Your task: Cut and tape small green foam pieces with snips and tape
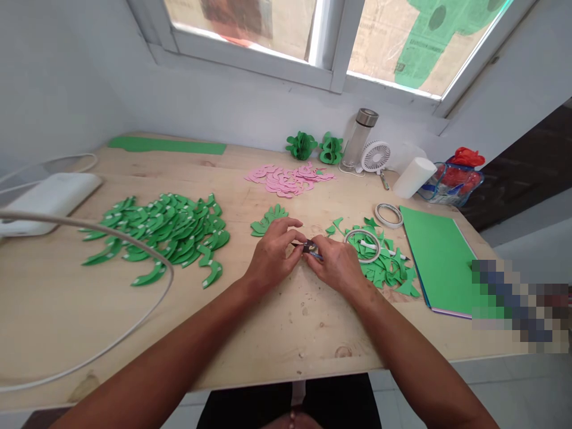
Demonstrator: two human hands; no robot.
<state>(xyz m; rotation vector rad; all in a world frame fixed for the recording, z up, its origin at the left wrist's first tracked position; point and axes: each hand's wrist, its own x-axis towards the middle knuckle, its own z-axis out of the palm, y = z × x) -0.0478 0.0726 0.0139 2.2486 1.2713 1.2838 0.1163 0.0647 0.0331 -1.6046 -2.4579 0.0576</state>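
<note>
Close together over the middle of the table are my left hand and my right hand. Between the fingertips is a small dark object with a shiny part; its kind is too small to make out. My right fingers are closed round it, and my left thumb and fingers pinch at its thin end. Just beyond my left hand lies a leaf-like green paper cutout. Green paper scraps lie beside my right hand, with a tape roll and a white pen on them.
Curved green paper pieces with white tabs are heaped at left, near a white cable. Pink cutouts, folded green paper shapes, a glass bottle and a fan stand or lie behind. Green sheets lie right.
</note>
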